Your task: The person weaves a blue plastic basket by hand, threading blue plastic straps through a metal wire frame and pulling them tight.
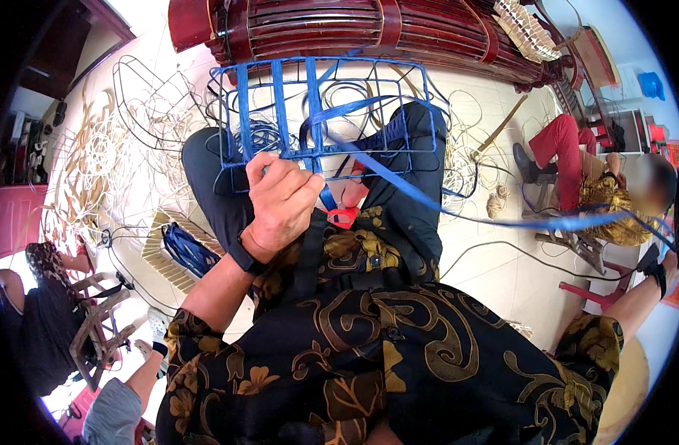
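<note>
A rectangular wire basket frame (417, 111) rests on my lap, with several blue strips wound upright on its left half. My left hand (281, 194) is closed on the frame's near edge, around the base of the strips. From the middle of the frame a long blue strip (428, 199) stretches across to the right. At its far end, by the right rim of the picture, my right hand (670, 267) is drawn out to the side and closed on the strip; its fingers are partly cut off. Between my legs sits a small red object (343, 216), its kind unclear.
A dark red slatted bench (310, 26) stands just ahead. Loose pale strips (94, 156) and a bare wire frame (150, 96) lie at left, near a bundle of blue strips (187, 248). A seated person (614, 193) is at right; another person's dark clothing (50, 334) shows at lower left.
</note>
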`<move>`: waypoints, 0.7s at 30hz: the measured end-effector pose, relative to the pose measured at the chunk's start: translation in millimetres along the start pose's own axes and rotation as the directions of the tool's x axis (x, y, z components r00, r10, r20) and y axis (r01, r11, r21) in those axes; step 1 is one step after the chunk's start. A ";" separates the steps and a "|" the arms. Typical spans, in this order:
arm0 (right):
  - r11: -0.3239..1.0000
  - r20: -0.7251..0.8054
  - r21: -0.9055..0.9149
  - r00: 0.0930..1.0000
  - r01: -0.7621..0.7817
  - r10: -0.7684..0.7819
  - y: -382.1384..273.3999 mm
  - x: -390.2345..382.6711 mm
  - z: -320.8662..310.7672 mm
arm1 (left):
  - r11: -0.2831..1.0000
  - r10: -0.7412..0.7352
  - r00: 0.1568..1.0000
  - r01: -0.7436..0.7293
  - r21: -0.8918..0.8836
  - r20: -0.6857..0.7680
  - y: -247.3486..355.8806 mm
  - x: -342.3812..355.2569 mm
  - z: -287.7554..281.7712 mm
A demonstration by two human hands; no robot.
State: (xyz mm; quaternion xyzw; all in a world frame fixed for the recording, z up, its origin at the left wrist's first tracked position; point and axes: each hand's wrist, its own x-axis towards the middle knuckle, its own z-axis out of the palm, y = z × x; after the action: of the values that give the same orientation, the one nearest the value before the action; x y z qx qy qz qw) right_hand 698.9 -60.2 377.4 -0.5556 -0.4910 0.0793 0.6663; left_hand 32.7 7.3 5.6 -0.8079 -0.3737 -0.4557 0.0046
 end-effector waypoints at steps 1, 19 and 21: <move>0.970 -0.020 -0.242 1.000 -0.001 -0.004 13.8 2.3 -0.6 | 1.000 0.004 1.000 -0.004 -0.005 -0.004 -1.3 -0.1 2.0; 0.822 0.899 -0.438 0.196 0.364 0.392 170.9 -383.7 353.0 | 1.000 0.022 1.000 -0.022 -0.012 -0.005 -3.4 1.9 5.6; 0.883 0.887 -0.461 -0.051 -0.092 0.458 174.1 -343.9 327.2 | 1.000 0.012 1.000 -0.012 0.009 -0.003 -4.8 -2.2 4.0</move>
State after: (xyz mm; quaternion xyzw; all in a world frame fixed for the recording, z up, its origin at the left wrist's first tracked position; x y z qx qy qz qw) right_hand 358.8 -3.0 7.8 -0.5081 -0.6930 0.5111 0.0197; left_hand 32.1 10.8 0.0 -0.8092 -0.3710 -0.4554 0.0118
